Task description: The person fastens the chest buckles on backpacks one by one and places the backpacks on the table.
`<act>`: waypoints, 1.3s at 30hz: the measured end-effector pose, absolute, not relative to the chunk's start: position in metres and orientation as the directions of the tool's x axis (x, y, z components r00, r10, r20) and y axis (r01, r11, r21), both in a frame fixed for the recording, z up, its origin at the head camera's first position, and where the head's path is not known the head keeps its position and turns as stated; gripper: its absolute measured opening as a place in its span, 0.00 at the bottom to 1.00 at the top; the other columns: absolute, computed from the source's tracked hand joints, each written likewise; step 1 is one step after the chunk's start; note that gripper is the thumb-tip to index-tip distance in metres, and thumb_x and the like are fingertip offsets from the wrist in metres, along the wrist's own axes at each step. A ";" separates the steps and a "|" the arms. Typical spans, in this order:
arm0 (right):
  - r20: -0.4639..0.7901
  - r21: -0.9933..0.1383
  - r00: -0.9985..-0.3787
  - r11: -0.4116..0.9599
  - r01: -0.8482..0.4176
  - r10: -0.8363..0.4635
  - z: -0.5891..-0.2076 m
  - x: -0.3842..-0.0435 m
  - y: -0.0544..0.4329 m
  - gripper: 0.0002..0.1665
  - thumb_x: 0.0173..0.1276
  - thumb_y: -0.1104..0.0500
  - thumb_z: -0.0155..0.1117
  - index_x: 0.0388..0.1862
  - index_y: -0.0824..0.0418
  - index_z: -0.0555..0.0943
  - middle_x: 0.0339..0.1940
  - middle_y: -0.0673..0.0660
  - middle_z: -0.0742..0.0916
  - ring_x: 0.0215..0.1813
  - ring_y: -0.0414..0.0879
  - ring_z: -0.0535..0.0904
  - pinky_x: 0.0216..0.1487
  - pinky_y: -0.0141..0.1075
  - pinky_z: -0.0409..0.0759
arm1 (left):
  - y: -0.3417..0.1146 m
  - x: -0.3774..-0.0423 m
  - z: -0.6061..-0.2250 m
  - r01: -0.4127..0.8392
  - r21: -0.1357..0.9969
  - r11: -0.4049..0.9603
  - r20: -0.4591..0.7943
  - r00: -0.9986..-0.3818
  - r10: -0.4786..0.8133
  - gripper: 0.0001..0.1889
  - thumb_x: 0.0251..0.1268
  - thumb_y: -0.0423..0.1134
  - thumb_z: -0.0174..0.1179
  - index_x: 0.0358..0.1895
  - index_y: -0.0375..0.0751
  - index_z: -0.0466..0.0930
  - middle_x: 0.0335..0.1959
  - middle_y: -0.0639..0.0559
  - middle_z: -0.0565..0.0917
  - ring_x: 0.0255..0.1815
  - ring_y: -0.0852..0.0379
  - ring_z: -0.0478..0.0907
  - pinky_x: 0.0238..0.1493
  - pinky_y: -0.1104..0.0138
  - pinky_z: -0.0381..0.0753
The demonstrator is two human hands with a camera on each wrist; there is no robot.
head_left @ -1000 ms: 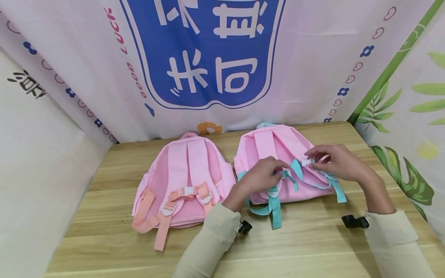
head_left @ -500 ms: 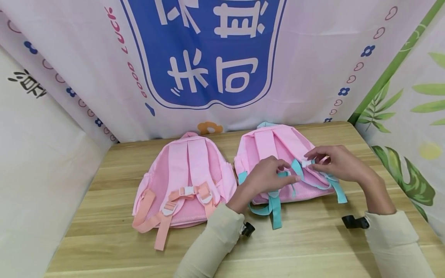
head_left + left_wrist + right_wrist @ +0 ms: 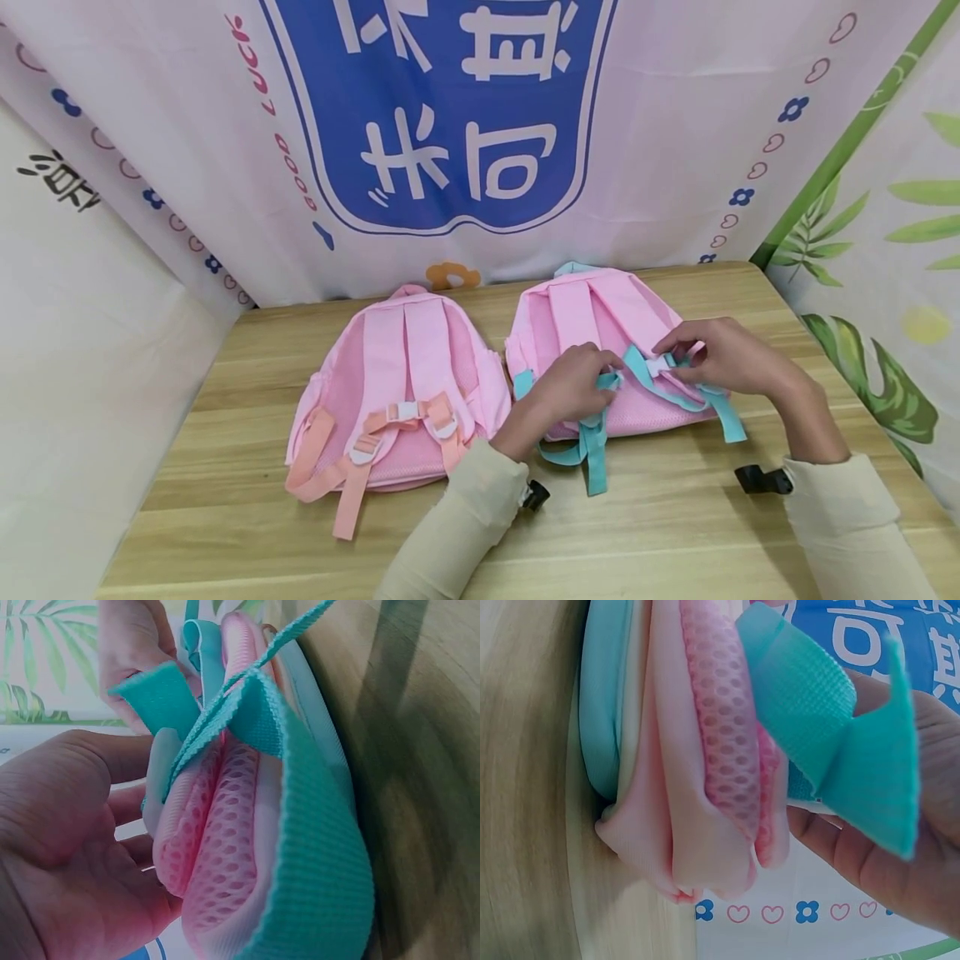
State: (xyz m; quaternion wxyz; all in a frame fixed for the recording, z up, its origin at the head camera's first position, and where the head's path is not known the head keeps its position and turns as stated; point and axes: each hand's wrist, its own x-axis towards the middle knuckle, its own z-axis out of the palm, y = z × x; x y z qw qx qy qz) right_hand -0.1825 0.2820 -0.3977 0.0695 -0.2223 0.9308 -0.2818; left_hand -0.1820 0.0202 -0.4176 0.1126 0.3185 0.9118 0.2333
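A pink backpack with teal straps lies back-panel up at the right of the table. My left hand pinches a teal strap near the bag's middle, its fingertips partly hidden behind the hand. In the left wrist view its thumb is beside a pale strap adjuster. My right hand holds a white buckle on another teal strap between thumb and fingers. Loose teal webbing hangs in front of that hand in the right wrist view.
A second pink backpack with peach straps lies just to the left, its white buckle fastened. Both bags rest on a wooden table. A printed curtain hangs behind the table.
The left thumb, stretched out half a second ago, has drawn back in, and the fingers close on the teal strap. My right hand has lowered the white buckle slightly.
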 end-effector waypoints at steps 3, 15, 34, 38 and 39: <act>-0.014 -0.544 -0.888 0.748 -0.379 -0.460 -0.398 -0.183 0.279 0.18 0.62 0.65 0.82 0.51 0.55 0.93 0.39 0.47 0.89 0.42 0.45 0.81 0.44 0.32 0.85 | 0.020 -0.184 -0.419 0.535 0.504 0.678 -0.038 -0.770 0.636 0.18 0.71 0.35 0.69 0.62 0.44 0.87 0.53 0.51 0.89 0.55 0.57 0.83 0.59 0.69 0.81; -0.012 -0.524 -0.884 0.756 -0.393 -0.467 -0.398 -0.181 0.276 0.15 0.64 0.66 0.80 0.49 0.57 0.92 0.40 0.47 0.89 0.43 0.44 0.82 0.47 0.38 0.87 | 0.018 -0.180 -0.416 0.461 0.591 0.661 0.012 -0.825 0.565 0.14 0.66 0.45 0.78 0.50 0.46 0.87 0.43 0.57 0.88 0.44 0.65 0.80 0.47 0.76 0.78; 0.066 -0.573 -0.883 0.707 -0.415 -0.464 -0.391 -0.176 0.278 0.18 0.67 0.63 0.80 0.56 0.57 0.90 0.43 0.49 0.88 0.45 0.41 0.81 0.48 0.30 0.86 | -0.001 -0.180 -0.406 0.398 0.656 0.641 0.031 -0.863 0.505 0.18 0.74 0.38 0.69 0.63 0.45 0.86 0.51 0.52 0.92 0.50 0.61 0.85 0.53 0.73 0.82; 0.104 -0.575 -0.866 0.681 -0.453 -0.489 -0.390 -0.175 0.276 0.19 0.68 0.63 0.79 0.57 0.55 0.89 0.46 0.48 0.89 0.45 0.37 0.81 0.48 0.29 0.86 | -0.004 -0.180 -0.402 0.410 0.659 0.630 0.053 -0.862 0.505 0.15 0.75 0.38 0.68 0.61 0.45 0.87 0.49 0.52 0.91 0.47 0.61 0.83 0.52 0.72 0.81; 0.114 -0.574 -0.861 0.675 -0.464 -0.495 -0.390 -0.175 0.276 0.19 0.68 0.63 0.79 0.57 0.55 0.89 0.46 0.47 0.90 0.45 0.36 0.81 0.47 0.29 0.86 | -0.004 -0.179 -0.401 0.415 0.662 0.625 0.061 -0.860 0.506 0.15 0.75 0.37 0.68 0.60 0.45 0.87 0.48 0.52 0.91 0.47 0.61 0.83 0.52 0.72 0.81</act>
